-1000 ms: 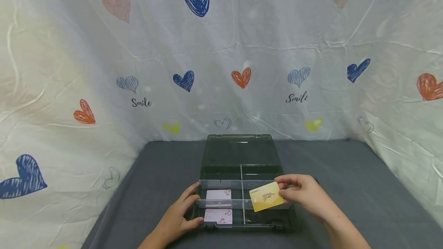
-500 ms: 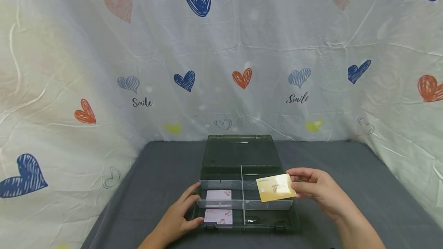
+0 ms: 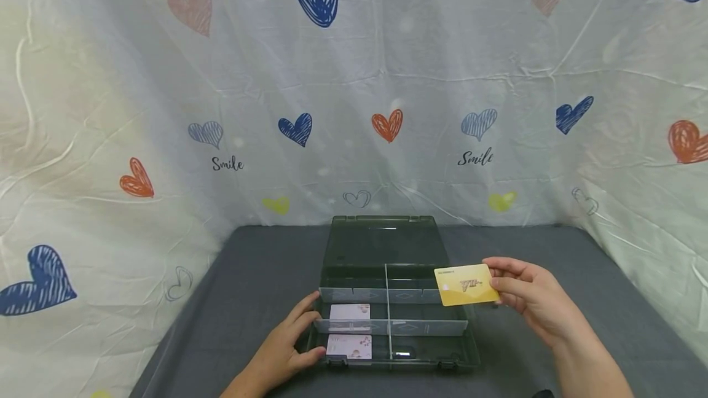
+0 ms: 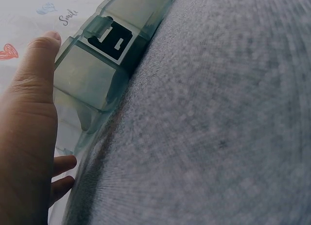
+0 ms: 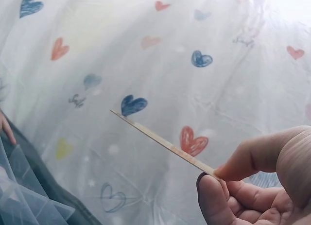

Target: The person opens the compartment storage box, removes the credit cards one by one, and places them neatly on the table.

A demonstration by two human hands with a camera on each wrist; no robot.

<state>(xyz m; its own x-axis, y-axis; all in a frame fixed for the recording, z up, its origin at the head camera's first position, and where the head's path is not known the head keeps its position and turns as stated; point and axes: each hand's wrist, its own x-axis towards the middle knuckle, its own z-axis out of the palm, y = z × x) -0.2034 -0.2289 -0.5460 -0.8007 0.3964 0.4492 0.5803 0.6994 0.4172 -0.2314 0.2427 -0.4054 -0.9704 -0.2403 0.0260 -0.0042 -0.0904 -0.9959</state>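
The right hand (image 3: 533,296) pinches 1 yellow card (image 3: 466,285) by an end, raised and overlapping, in head view, the right edge of the green case (image 3: 387,243). The left hand (image 3: 284,341) rests loosely spread fingers on its left edge. Grey cloth (image 3: 553,275) extends both sides. 2 pale cards (image 3: 349,346) lie in 2 left compartments. 1 dark object (image 3: 544,394) is cut off, unidentifiable.

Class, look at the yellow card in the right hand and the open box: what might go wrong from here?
The right hand pinches the yellow card only at one end, so it might slip.
If lowered into the box, the card could catch on the upright front divider.
The left hand rests against the box's left side; a push might shift it.
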